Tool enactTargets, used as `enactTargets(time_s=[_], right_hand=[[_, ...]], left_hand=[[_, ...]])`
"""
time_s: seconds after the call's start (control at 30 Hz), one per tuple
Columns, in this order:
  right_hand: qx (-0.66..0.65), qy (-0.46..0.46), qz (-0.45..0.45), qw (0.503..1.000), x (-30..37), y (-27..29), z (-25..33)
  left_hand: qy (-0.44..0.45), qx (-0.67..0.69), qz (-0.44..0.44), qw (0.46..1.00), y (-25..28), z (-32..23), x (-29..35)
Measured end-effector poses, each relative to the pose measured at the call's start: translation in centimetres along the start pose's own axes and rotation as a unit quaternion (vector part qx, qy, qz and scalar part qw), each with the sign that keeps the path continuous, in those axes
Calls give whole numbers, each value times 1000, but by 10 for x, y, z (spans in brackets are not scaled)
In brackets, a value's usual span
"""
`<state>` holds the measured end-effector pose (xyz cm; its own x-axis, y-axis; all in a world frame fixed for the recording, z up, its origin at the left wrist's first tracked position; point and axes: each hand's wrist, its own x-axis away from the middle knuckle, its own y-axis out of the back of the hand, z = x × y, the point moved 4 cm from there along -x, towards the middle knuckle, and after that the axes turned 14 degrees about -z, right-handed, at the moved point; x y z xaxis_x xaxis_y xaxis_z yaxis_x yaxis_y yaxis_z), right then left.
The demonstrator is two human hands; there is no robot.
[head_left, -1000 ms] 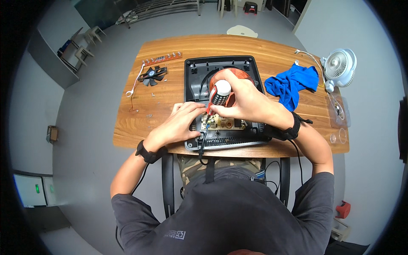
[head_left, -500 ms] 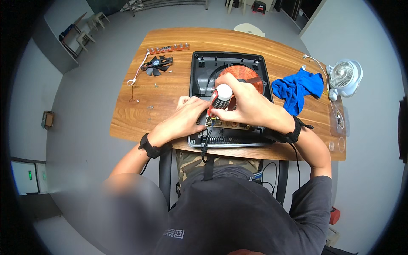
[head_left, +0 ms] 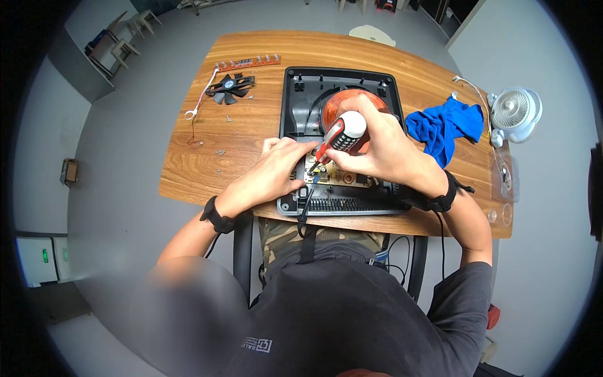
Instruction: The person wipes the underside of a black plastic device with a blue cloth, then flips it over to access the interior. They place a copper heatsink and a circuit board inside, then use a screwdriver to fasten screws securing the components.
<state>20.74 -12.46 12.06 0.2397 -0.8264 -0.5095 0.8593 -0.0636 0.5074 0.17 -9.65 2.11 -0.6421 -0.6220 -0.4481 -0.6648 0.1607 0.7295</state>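
Note:
An opened black induction cooker base [head_left: 304, 100] lies on the table in front of me. Inside it, a round copper coil [head_left: 334, 108] fills the far half, partly covered by my right hand. A circuit board [head_left: 336, 179] with small parts sits in the near half. My right hand [head_left: 392, 151] is wrapped round a screwdriver [head_left: 344, 133] with a red, black and white handle, tilted with its shaft down at the board's left end. My left hand [head_left: 274, 164] rests over the base's left edge, thumb and index finger spread beside the board, with nothing visible in it.
Left on the wooden table [head_left: 245, 135] lie a black fan [head_left: 230, 88], a wired strip board [head_left: 248, 62] and several loose screws [head_left: 220, 152]. On the right are a blue cloth [head_left: 443, 129], a small white fan [head_left: 516, 113] and a clear plastic tray [head_left: 505, 169].
The screwdriver has tilted over to the right, and my right hand has shifted slightly right with it. My left index finger reaches further over the board. The view has shifted a little.

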Motion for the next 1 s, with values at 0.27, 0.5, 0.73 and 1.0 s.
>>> enactTargets(time_s=[0.27,0.5,0.73,1.0], right_hand=[[-3,39,-26,999,-2,1,0],[4,23,-20,1000,1,2,-3],[8,9,-18,1000,3,4,-6],[-20,-12,25,999,4,-1,-3]], left_hand=[[18,-9,2,1000,0,1,-1],[35,-18,20,999,-1,5,-3],[52,-11,33,998,-2,8,-6],[55,-29,34,998,-3,9,-5]])
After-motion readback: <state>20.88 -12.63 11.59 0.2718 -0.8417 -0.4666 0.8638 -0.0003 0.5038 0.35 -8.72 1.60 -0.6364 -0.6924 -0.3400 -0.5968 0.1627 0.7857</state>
